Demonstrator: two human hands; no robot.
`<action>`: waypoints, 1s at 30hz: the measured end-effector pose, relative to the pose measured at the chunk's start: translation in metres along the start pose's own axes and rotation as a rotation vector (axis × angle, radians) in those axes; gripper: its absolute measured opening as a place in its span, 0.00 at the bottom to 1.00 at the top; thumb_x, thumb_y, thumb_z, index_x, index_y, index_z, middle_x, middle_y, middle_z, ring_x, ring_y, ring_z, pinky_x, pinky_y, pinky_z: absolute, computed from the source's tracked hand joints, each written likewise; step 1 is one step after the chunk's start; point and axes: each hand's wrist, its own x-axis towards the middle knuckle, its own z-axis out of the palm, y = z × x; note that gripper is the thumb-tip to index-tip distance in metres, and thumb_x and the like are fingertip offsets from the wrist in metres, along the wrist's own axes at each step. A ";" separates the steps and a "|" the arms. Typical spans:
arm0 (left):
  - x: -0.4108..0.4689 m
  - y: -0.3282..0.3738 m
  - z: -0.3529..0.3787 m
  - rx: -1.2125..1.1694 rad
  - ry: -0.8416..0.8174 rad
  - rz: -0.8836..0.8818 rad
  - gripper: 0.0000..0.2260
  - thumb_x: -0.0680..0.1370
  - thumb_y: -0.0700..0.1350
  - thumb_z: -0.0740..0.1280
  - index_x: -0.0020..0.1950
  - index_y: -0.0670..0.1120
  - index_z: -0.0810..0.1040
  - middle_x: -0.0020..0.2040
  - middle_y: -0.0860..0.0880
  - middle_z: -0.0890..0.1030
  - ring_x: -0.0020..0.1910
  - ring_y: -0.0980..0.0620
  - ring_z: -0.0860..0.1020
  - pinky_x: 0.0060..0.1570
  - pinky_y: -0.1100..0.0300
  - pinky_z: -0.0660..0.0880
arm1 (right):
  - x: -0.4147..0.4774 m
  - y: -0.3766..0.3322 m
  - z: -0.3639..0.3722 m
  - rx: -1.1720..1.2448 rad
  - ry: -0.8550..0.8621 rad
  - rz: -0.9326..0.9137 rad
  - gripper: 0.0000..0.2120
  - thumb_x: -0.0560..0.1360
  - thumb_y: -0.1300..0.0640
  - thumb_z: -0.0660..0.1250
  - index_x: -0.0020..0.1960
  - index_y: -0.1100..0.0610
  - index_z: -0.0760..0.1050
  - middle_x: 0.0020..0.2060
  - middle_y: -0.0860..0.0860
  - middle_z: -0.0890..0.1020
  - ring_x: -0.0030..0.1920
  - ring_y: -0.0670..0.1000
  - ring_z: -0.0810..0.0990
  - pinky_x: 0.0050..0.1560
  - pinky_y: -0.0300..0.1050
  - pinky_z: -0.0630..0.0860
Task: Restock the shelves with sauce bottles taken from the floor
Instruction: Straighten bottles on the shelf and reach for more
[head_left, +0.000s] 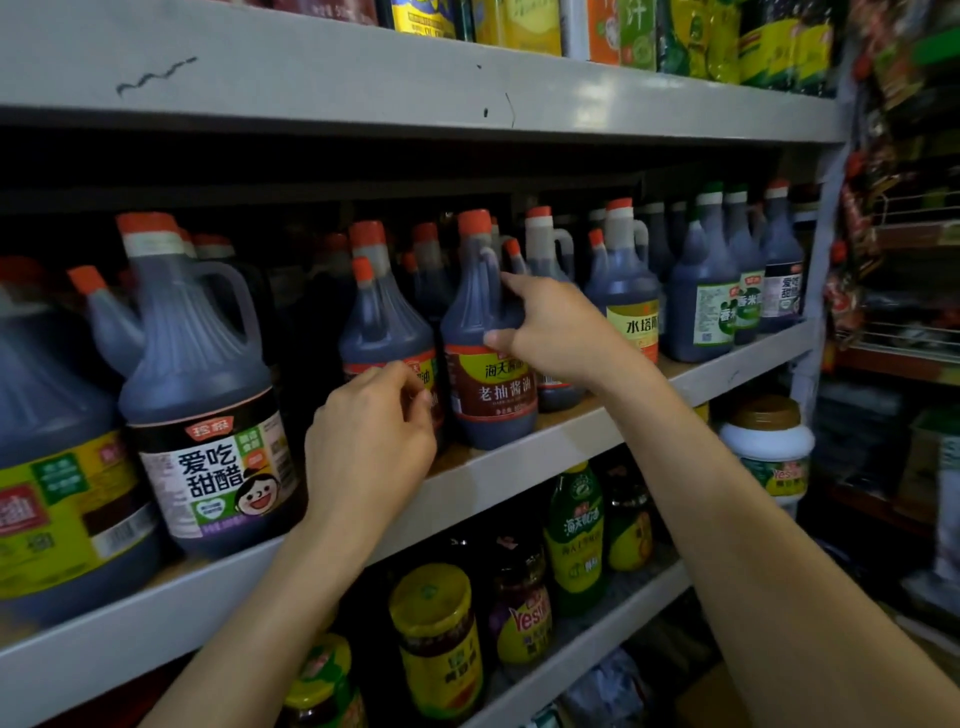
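A dark soy sauce bottle (485, 364) with an orange cap and a red-and-yellow label stands at the front edge of the middle shelf (524, 467). My right hand (550, 332) grips its shoulder from the right, thumb in front and forefinger stretched toward the handle. My left hand (371, 441) hovers just left of it, fingers curled, in front of a second dark bottle (387, 332); whether it touches that bottle is unclear. The floor and any bottles on it are out of view.
Large vinegar jugs (202, 395) crowd the shelf's left end, and several dark bottles (706, 301) fill its right end. Jars and green bottles (576, 535) sit on the shelf below. The upper shelf (415, 88) hangs low over the caps.
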 end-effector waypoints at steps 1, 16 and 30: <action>0.000 0.000 0.001 -0.019 -0.006 -0.013 0.01 0.76 0.44 0.68 0.45 0.48 0.80 0.42 0.47 0.82 0.44 0.42 0.79 0.40 0.49 0.75 | -0.003 -0.003 0.002 -0.139 0.026 0.002 0.27 0.74 0.50 0.72 0.70 0.56 0.71 0.62 0.56 0.80 0.61 0.60 0.78 0.59 0.55 0.76; -0.035 -0.024 -0.015 0.190 -0.006 0.047 0.04 0.72 0.41 0.70 0.39 0.45 0.77 0.35 0.47 0.79 0.31 0.44 0.77 0.29 0.58 0.67 | -0.010 0.021 0.028 0.140 -0.002 0.063 0.44 0.73 0.52 0.76 0.81 0.51 0.54 0.71 0.54 0.75 0.68 0.56 0.75 0.66 0.55 0.75; -0.035 -0.024 -0.007 0.253 -0.048 0.091 0.05 0.74 0.43 0.69 0.39 0.46 0.76 0.35 0.50 0.77 0.30 0.50 0.74 0.28 0.60 0.63 | -0.043 0.037 0.066 0.371 0.197 0.228 0.46 0.68 0.57 0.80 0.79 0.52 0.59 0.67 0.51 0.77 0.66 0.51 0.76 0.66 0.49 0.74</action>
